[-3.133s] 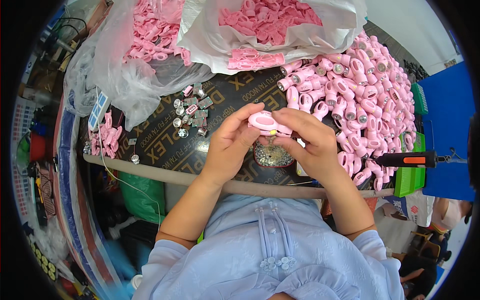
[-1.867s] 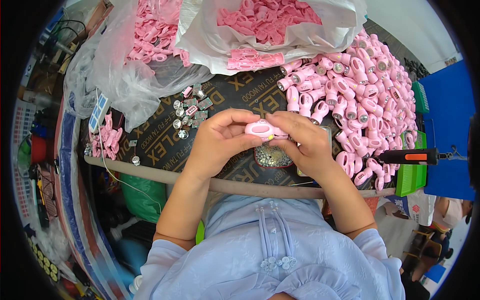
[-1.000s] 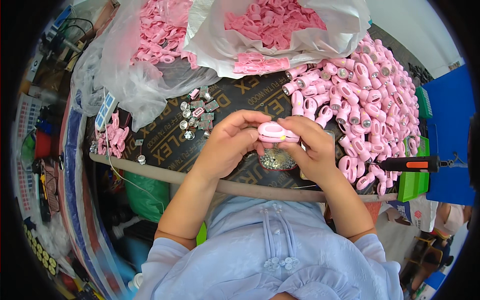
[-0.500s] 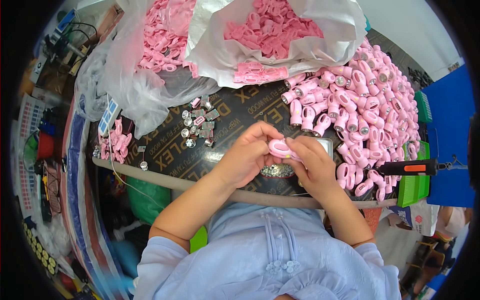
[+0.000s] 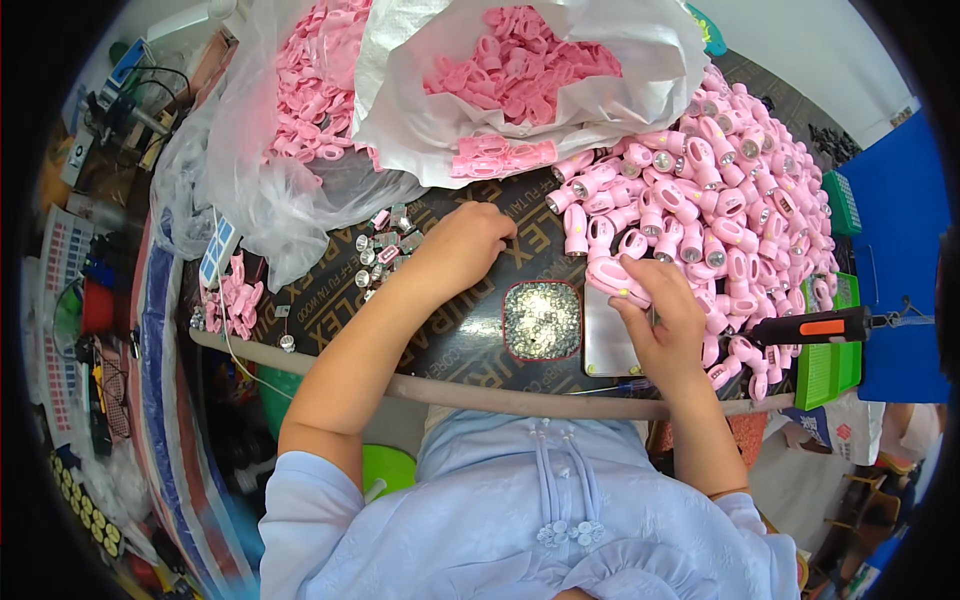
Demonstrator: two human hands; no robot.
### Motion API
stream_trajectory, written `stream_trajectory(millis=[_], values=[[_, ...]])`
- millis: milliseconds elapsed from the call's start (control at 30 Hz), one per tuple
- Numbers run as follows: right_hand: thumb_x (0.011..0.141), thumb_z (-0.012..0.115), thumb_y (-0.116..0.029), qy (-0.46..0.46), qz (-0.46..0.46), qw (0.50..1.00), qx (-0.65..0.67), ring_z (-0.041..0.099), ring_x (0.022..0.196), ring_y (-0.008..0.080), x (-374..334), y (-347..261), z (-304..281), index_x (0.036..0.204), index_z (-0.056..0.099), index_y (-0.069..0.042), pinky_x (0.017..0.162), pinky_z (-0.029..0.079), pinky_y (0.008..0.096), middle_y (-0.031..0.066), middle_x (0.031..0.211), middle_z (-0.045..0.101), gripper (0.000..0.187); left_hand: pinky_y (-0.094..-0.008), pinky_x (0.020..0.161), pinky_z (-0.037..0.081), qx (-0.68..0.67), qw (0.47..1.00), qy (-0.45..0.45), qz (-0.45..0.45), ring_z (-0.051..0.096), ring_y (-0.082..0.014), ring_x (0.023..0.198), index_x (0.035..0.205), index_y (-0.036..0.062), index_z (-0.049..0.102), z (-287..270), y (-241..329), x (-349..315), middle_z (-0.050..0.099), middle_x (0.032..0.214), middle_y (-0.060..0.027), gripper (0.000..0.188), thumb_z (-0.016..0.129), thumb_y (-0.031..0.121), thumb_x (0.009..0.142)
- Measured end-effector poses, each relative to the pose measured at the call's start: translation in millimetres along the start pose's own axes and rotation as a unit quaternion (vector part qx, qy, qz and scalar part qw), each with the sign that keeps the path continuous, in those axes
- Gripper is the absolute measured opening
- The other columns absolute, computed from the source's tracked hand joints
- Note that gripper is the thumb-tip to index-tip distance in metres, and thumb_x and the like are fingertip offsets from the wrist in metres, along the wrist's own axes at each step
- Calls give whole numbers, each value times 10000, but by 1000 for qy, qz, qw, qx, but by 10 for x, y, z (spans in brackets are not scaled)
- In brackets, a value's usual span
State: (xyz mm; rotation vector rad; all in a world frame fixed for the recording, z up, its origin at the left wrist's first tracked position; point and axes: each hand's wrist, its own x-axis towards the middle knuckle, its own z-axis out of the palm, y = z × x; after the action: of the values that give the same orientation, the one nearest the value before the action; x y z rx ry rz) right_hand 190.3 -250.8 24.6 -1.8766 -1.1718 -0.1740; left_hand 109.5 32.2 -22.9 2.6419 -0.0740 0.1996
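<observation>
A pink toy-like flashlight (image 5: 606, 277) is held between the thumb and fingers of my right hand (image 5: 662, 310), over the metal tray's far edge. My left hand (image 5: 468, 245) is over the dark table, fingers curled and bunched; its fingertips, and anything they hold, are hidden. Just left of it lies a cluster of small circuit boards with silvery reflector cups (image 5: 378, 250). A red-rimmed container (image 5: 541, 320) full of small shiny metal pieces stands between my hands. Beside it is the flat silvery tray (image 5: 606, 345).
Pink flashlights (image 5: 745, 190) pile up at right. Pink shells fill a white sack (image 5: 400, 75) and a clear plastic bag (image 5: 240, 120) at the back. A black-and-orange tool (image 5: 815, 328) hangs over a green basket (image 5: 830, 375). Pink parts (image 5: 236, 292) lie far left; a screwdriver (image 5: 620, 386) lies near the front edge.
My left hand has come off the flashlight and moved left and away from me. My right hand has carried the flashlight slightly right, uncovering the container and tray.
</observation>
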Motion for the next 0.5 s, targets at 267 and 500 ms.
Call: stream_trajectory(millis=[267,500], values=[[794,764,1,7,0,1000,16,653,951,329,88,-14,89,1185,657,2,800,530,383,176,1052,660,405,-408,835,545,186,982,-30,-7,629,-347,956,873,16,672,54,223,123,648,918,-146,110,601,47,795],[791,764,9,6,-2,1000,17,652,973,342,185,-109,60,1175,651,9,820,534,396,180,1066,664,400,-369,766,539,-140,964,222,48,675,-296,877,955,23,674,-106,610,20,666,950,-144,142,721,-1,824]])
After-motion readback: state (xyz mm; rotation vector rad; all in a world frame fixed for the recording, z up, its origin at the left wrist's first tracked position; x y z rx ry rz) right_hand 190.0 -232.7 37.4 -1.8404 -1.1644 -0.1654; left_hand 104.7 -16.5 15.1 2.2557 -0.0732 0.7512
